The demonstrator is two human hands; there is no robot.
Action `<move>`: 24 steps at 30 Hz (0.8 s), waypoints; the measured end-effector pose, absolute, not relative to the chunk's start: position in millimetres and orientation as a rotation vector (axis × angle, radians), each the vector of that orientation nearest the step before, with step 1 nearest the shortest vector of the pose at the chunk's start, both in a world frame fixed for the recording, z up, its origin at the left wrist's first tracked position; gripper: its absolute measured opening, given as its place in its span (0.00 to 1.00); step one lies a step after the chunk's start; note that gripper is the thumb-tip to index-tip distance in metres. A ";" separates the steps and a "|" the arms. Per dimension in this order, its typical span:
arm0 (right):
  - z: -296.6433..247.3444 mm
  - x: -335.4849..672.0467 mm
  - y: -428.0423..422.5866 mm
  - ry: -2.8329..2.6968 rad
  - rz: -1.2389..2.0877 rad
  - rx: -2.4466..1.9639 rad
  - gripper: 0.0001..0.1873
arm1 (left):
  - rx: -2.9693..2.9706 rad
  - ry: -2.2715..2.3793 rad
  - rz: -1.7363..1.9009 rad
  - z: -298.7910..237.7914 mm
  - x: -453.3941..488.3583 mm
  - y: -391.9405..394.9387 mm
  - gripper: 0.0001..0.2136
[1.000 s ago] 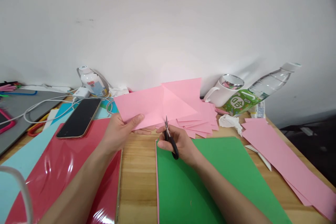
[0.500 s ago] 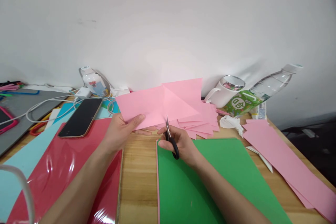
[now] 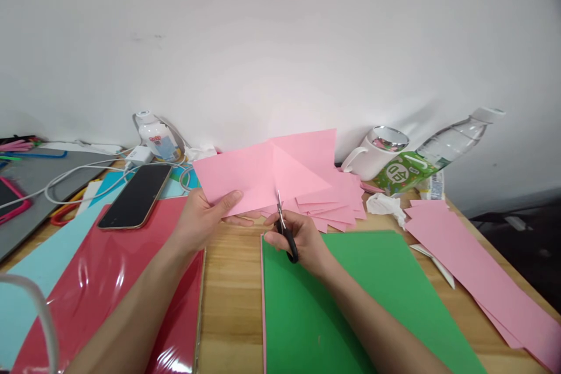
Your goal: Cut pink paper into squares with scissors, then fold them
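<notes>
My left hand (image 3: 202, 217) pinches the lower left edge of a folded pink paper sheet (image 3: 245, 175), holding it up above the wooden table (image 3: 230, 298). My right hand (image 3: 302, 239) grips small black-handled scissors (image 3: 284, 228), whose blades point up into the sheet's bottom edge near its fold line. Behind the sheet lies a pile of pink cut pieces (image 3: 337, 196).
A green sheet (image 3: 350, 304) lies under my right forearm, a glossy red sheet (image 3: 109, 280) and light blue paper (image 3: 39, 269) at left. A phone (image 3: 135, 196), cables, a small bottle (image 3: 155, 134), a white mug (image 3: 377, 152), a water bottle (image 3: 442, 146) and pink strips (image 3: 473, 269) surround them.
The scissors have edged slightly up into the pink sheet's lower edge; both hands otherwise hold nearly the same places.
</notes>
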State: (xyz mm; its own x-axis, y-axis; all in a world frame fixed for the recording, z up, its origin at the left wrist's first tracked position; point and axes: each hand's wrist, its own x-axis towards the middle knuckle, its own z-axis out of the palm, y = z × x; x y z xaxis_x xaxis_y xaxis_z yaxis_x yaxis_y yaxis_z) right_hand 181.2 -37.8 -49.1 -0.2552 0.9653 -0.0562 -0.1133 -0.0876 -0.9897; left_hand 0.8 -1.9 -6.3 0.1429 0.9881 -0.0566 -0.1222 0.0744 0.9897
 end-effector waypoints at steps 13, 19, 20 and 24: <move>-41.4 182.1 -38.5 -1.224 1.571 -0.997 0.27 | 1.205 1.072 1.099 -12.7 -2.3 0.4 0.15; -40.4 181.4 -38.8 -1.204 1.572 -1.007 0.25 | 1.197 1.083 1.104 -12.6 -2.1 0.5 0.15; -40.5 181.4 -38.7 -1.200 1.568 -1.008 0.25 | 1.200 1.087 1.110 -12.9 -2.2 0.6 0.15; -41.0 181.7 -38.5 -1.216 1.553 -1.024 0.25 | 1.169 1.081 1.059 -10.7 -0.9 -0.3 0.14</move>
State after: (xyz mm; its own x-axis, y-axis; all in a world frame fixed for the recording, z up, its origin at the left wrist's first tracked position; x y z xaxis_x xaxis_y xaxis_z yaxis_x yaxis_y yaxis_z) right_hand 181.7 -38.5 -41.0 -0.2651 0.9607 -0.0822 -0.1508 -0.1256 -0.9806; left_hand -0.9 -0.3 -10.7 0.1644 0.9831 -0.0808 -0.0603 0.0918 0.9939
